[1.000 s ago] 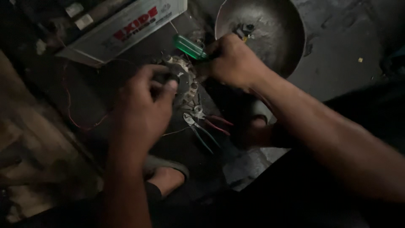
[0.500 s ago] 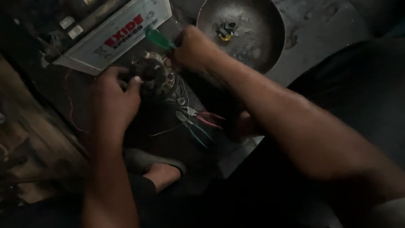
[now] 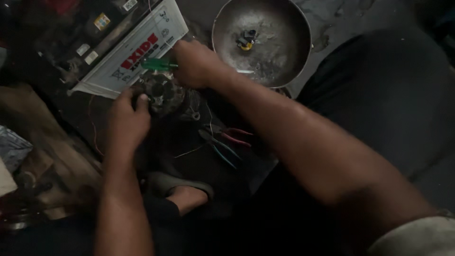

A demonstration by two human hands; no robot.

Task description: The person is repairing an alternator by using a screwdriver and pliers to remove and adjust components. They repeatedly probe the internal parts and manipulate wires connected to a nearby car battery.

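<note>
From my feed, going left to right: my left hand (image 3: 127, 118) is curled around the near edge of a round, dark metal motor part (image 3: 160, 90) that sits on the floor just in front of a white rectangular battery case (image 3: 135, 50). My right hand (image 3: 196, 64) is closed around a green-handled screwdriver (image 3: 156, 64), held right over the part's top. Below them lie pliers with red and blue grips (image 3: 222, 140) near a foot in a grey sandal (image 3: 182, 187). Farther right stands a round grey metal bowl (image 3: 277, 61) holding small bits.
</note>
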